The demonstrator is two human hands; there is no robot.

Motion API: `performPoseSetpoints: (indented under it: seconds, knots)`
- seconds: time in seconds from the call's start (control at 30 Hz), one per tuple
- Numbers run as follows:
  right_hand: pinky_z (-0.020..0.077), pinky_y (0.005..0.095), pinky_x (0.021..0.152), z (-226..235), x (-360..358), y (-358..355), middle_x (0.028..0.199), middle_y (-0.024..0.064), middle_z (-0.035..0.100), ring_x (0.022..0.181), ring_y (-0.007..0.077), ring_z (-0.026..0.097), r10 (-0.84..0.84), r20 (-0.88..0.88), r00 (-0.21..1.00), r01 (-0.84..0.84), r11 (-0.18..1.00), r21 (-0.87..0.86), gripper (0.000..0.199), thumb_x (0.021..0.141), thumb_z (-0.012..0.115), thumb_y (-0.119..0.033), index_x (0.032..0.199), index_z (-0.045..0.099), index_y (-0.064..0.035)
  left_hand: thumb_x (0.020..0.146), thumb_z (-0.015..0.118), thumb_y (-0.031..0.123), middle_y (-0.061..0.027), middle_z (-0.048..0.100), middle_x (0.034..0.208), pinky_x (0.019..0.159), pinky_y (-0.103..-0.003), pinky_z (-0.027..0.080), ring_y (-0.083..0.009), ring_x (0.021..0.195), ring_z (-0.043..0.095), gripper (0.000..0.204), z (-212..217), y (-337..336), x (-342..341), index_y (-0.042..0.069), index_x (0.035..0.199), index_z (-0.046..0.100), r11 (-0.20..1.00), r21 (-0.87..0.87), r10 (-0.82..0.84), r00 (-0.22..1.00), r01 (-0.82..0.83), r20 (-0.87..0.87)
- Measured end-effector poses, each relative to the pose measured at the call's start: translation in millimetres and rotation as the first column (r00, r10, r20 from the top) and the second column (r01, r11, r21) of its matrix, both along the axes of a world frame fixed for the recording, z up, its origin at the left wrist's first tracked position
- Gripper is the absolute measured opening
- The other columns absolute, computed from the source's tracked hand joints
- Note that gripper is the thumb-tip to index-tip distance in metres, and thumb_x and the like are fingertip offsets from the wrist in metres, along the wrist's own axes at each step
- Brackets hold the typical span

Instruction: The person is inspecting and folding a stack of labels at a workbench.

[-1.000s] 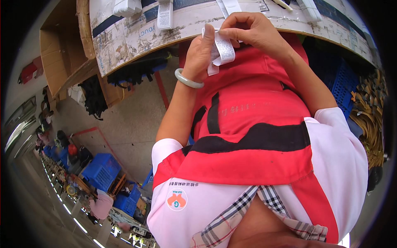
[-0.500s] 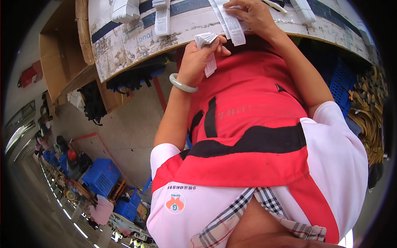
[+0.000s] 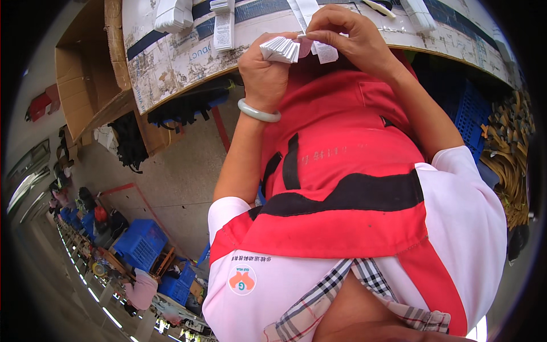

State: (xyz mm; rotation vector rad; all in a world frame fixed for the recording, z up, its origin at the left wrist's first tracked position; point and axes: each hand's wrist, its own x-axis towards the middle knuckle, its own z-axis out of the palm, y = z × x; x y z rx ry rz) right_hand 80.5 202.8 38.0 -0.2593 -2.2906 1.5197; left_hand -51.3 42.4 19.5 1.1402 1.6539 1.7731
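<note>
My left hand [image 3: 263,74], a pale bangle on its wrist, is closed round a bundle of folded white labels [image 3: 280,50] whose edges fan out. Beside it, my right hand [image 3: 364,47] pinches thumb and forefinger together at a small white label end [image 3: 301,36] close to the left fingers. Most of that label is hidden by the hands. Just under the right fingers, a stack of printed white label strips [image 3: 326,53] hangs over the near edge of the table [image 3: 165,68].
More label stacks lie on the table: one narrow [image 3: 224,31], one thick [image 3: 172,16], one at right [image 3: 419,14]. A slim white tool [image 3: 379,8] lies near the right hand. An open cardboard box [image 3: 85,74] stands left; a blue crate [image 3: 472,117] is below right.
My left hand has risen and turned, bringing its bundle towards the table edge. The right hand has moved off the strip stack, down and left, and now pinches beside the left fingers.
</note>
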Motion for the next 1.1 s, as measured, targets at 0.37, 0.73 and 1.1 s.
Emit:
performPoseSetpoints:
  seconds: [0.37, 0.73, 1.1]
  knots:
    - [0.0472, 0.0219, 0.076, 10.9, 1.2, -7.6, 0.087, 0.0010, 0.064, 0.080, 0.0075, 0.058, 0.031, 0.165, 0.986, -0.033, 0.999, 0.006, 0.015, 0.092, 0.065, -0.017, 0.098, 0.067, -0.0029, 0.083, 0.063, -0.005, -0.0007, 0.068, 0.088, 0.067, -0.020, 0.050, -0.0060, 0.078, 0.060, 0.020, -8.0, -12.1, 3.1, 0.000, 0.101, 0.070, 0.996, -0.086, -0.014, 0.977, 0.033, 0.214]
    - [0.0464, 0.0238, 0.062, 3.0, -3.6, -21.2, 0.077, 0.0017, 0.064, 0.069, 0.0082, 0.057, 0.128, 0.216, 0.968, 0.010, 0.839, -0.545, 0.019, 0.092, 0.066, -0.020, 0.092, 0.069, -0.0016, 0.097, 0.059, 0.031, -0.0077, 0.064, 0.082, 0.058, -0.026, 0.053, -0.0175, 0.068, 0.066, 0.034, -5.8, -12.8, 7.6, -0.001, 0.107, 0.060, 0.917, 0.040, -0.259, 0.514, 0.397, 0.818]
    - [0.0491, 0.0399, 0.071, -23.4, -23.6, 25.1, 0.085, 0.0163, 0.059, 0.083, 0.0344, 0.061, -0.337, 0.039, 0.941, 0.288, 0.854, 0.434, 0.009, 0.082, 0.067, -0.010, 0.083, 0.065, -0.0013, 0.095, 0.062, 0.017, -0.0019, 0.056, 0.083, 0.054, -0.023, 0.046, -0.0105, 0.064, 0.056, 0.019, -8.8, -6.9, 6.6, -0.001, 0.102, 0.064, 0.947, -0.157, -0.076, 0.671, 0.279, 0.737]
